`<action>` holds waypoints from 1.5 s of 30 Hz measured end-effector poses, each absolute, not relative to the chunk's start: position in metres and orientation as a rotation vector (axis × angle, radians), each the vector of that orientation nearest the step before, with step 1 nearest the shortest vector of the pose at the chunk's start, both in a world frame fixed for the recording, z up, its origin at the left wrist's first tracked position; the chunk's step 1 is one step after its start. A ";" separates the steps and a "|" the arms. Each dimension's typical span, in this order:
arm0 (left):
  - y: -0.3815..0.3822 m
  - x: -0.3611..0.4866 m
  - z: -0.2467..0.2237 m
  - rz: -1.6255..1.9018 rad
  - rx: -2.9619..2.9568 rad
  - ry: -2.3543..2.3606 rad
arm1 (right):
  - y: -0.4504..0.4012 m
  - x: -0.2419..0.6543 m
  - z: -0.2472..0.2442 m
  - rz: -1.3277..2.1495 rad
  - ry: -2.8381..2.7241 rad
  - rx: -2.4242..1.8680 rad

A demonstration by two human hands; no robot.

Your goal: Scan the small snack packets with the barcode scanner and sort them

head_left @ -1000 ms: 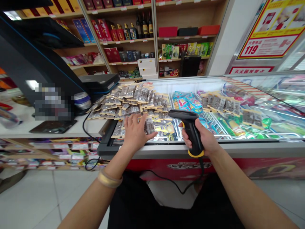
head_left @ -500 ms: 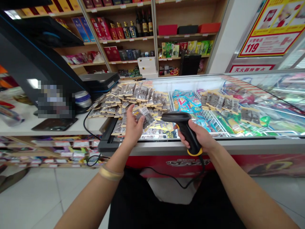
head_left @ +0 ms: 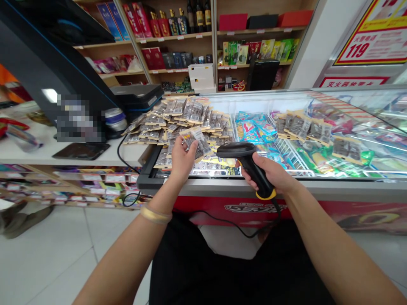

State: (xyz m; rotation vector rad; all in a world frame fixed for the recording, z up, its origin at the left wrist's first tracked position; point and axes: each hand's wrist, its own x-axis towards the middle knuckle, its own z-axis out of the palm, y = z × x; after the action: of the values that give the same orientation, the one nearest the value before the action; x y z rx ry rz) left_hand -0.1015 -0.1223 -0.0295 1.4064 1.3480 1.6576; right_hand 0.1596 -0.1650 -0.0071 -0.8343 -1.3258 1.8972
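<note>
My left hand (head_left: 183,157) is closed on a small clear packet (head_left: 201,146) with dark contents and a pale label, holding it up over the freezer's near left part. Wrapped round the black grip of a barcode scanner (head_left: 251,163) is my right hand (head_left: 270,171); the scanner's head points left toward the packet. A cable hangs from the yellow-trimmed base of the scanner. Behind my left hand, a heap of similar packets (head_left: 184,111) is spread over the glass top of the chest freezer (head_left: 229,182). A smaller group of packets (head_left: 302,127) lies further right on the glass.
To the left, a white counter (head_left: 133,154) carries a dark monitor stand (head_left: 66,63), a roll-shaped item (head_left: 115,120) and a black machine (head_left: 140,99). Bagged goods in wire baskets show through the glass. Shelves (head_left: 173,39) with bottles and boxes stand behind. A person's shoe (head_left: 28,222) is at far left.
My left fingers have closed on the packet, which is now raised and turned with its label showing. My right hand keeps the scanner in nearly the same place. The view has tilted down slightly.
</note>
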 end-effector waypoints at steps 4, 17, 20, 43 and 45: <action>-0.123 -0.101 -0.029 1.665 1.386 1.340 | -0.165 0.160 -0.007 1.902 -1.328 -0.840; -0.122 -0.100 -0.019 1.607 1.546 1.480 | -0.162 0.162 -0.008 1.888 -1.239 -0.699; -0.113 -0.078 -0.005 1.579 1.648 1.433 | -0.159 0.180 -0.002 1.817 -1.170 -0.669; -0.021 0.205 0.009 1.015 2.266 1.570 | -0.133 0.361 -0.007 1.226 -0.746 -0.898; -0.025 0.204 0.006 0.966 2.297 1.601 | -0.129 0.361 -0.009 1.234 -0.720 -0.900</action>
State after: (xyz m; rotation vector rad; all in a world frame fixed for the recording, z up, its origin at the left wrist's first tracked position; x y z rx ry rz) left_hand 0.2040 -0.0251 0.0057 2.2969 1.6013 0.9659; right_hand 0.3612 -0.1290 -0.0090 -0.8997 -0.7204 1.2339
